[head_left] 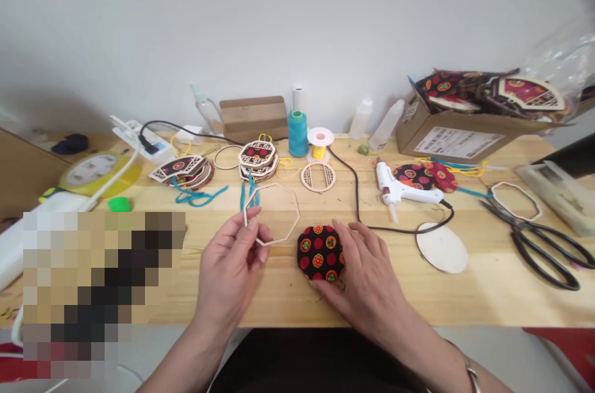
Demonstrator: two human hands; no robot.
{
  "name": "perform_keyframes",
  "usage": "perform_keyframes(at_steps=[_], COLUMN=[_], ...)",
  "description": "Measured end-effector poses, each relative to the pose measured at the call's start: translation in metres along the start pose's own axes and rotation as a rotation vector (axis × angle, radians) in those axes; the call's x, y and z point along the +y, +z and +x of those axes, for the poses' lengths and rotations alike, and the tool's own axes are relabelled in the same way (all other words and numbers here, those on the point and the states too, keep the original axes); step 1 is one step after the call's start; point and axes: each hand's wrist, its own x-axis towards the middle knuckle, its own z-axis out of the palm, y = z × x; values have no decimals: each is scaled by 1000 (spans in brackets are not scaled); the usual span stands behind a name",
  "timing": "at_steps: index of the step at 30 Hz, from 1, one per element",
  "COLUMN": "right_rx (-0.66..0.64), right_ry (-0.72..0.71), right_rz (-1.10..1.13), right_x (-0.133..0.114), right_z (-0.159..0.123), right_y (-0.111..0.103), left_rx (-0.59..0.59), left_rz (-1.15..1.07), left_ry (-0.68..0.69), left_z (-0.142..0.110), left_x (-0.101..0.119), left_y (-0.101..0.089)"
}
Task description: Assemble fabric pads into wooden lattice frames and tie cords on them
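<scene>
My left hand (237, 250) pinches a thin, pale octagonal frame (275, 243) by its lower left side, tilted up above the table. To the right, an octagonal piece covered in black fabric with red and yellow flower prints (318, 255) lies on the wood. My right hand (367, 263) grips it along its right edge, thumb at the bottom and fingers at the top. Beyond the hands rests a round wooden lattice ring (318, 177). A white glue gun (404, 189) lies on its side to the right, near a white oval disc (441, 247).
Black-handled scissors (543, 238) lie at the right. Behind stand a teal thread cone (298, 134), a yellow thread spool (319, 146) and a filled cardboard box (458, 132). Stacked ornaments (259, 157) sit left of centre. A black cord (357, 188) crosses the table. Pixelation covers the lower left.
</scene>
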Motion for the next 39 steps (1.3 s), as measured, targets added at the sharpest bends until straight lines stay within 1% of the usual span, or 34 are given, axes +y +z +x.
perform_keyframes(at_steps=[5,9,11,14,17,19,20,21,23,25,26,28,29,30,31,34,37,39], right_rx=[16,-22,-73,-172,-229,-212,-182,-130,28,209,228,191,166,126,124,110,107,120], right_ry=[10,5,-51,-173,-215,-225,-240,-256,-275,-197,-141,38,99,142,181,219,213,213], right_rz=[-17,-24,-37,-55,-65,-76,-81,-84,-83,-96,-161,-400,-508,-572,-615,-651,-630,-581], right_x=[2,6,7,6,4,3,3,5,14,30,40,62,73,82,90,103,108,110], right_z=[10,15,15,14,15,16,16,14,6,-9,-17,-34,-42,-49,-56,-70,-76,-76], right_y=[-1,-7,-9,-7,-5,-9,-13,-18,-31,-43,-48,-52,-52,-52,-50,-49,-55,-60], left_rx=[-27,-68,-54,-17,-23,-22,-18,-13,-8,-10,-10,-6,-4,-1,1,-4,-7,-6], left_rz=[48,63,44,-7,-31,-26,-22,-19,-14,-12,-12,-18,-19,-20,-18,-6,6,14], left_ry=[-58,-115,-102,-52,-51,-60,-64,-65,-62,-57,-57,-59,-59,-57,-54,-49,-62,-67], left_z=[0,-1,-1,1,4,5,6,6,7,8,8,9,9,9,8,8,7,7], left_x=[-4,-9,-11,-16,-19,-21,-21,-22,-22,-22,-22,-23,-23,-23,-23,-22,-22,-21], left_y=[4,4,4,3,3,2,2,2,1,-1,-1,-1,-1,-1,-1,-1,-1,-1])
